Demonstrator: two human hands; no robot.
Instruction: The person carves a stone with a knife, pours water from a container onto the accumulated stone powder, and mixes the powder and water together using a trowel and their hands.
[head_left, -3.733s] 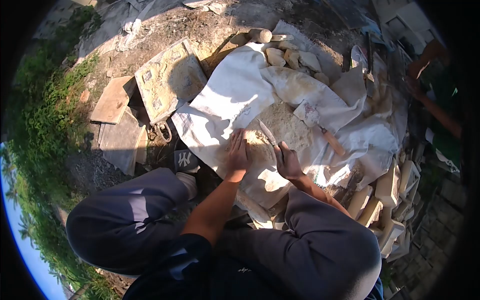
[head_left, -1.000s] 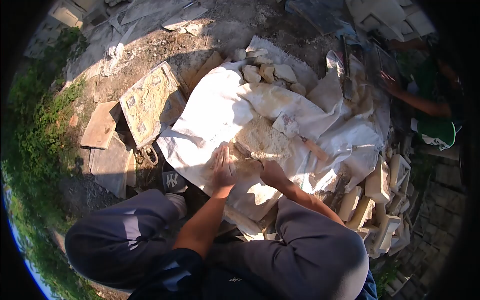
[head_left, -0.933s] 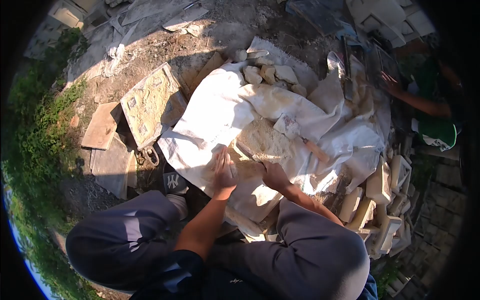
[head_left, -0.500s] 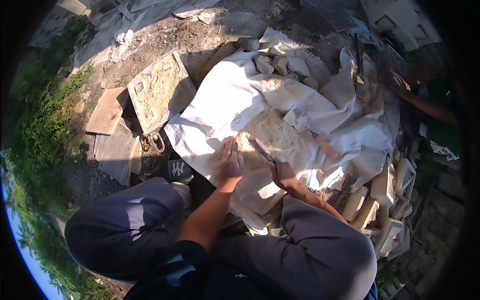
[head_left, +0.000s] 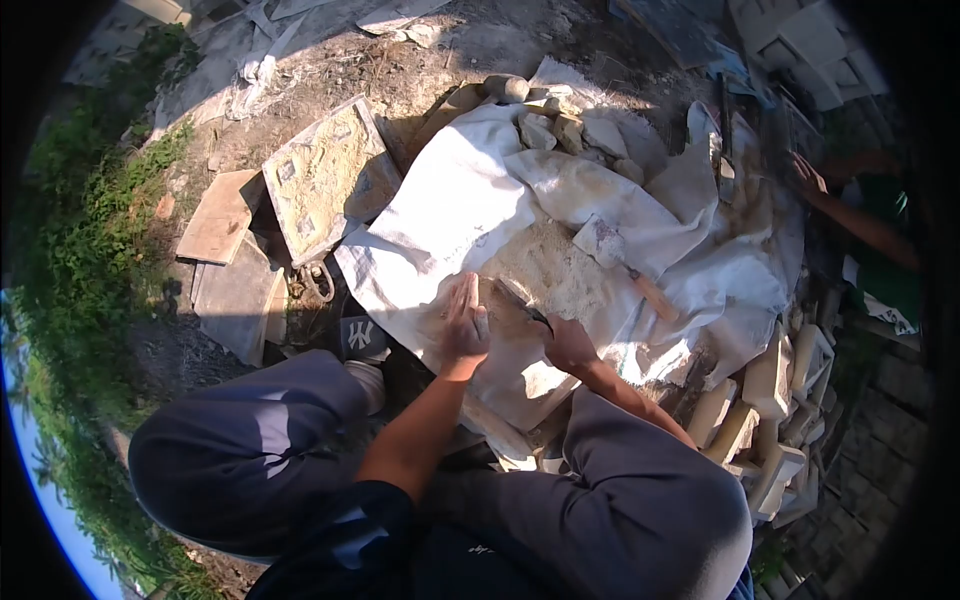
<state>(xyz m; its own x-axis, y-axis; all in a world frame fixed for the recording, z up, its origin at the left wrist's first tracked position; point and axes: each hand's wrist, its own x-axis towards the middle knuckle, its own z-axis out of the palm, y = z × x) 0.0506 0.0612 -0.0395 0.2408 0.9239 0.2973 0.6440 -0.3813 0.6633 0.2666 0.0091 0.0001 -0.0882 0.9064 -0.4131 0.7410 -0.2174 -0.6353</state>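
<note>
My left hand rests on edge on the white sack cloth, fingers stretched out together, with nothing visible in it. Just to its right, my right hand is closed around the handle of a small trowel. The trowel's narrow blade points up and left toward my left fingertips, low over the cloth. Beyond the blade spreads a heap of pale sandy powder. A second trowel, with a powder-dusted blade and wooden handle, lies on the right side of this heap.
Several stones weigh on the cloth's far edge. A square mould-like tray with yellowish powder sits at left, beside flat boards. Cast pale blocks are stacked at right. Another person's hand shows at far right.
The view has shifted slightly. The trowel in my right hand has dipped a little and its blade looks darker. Less bright powder shows between the blade and my left hand, which stays outstretched.
</note>
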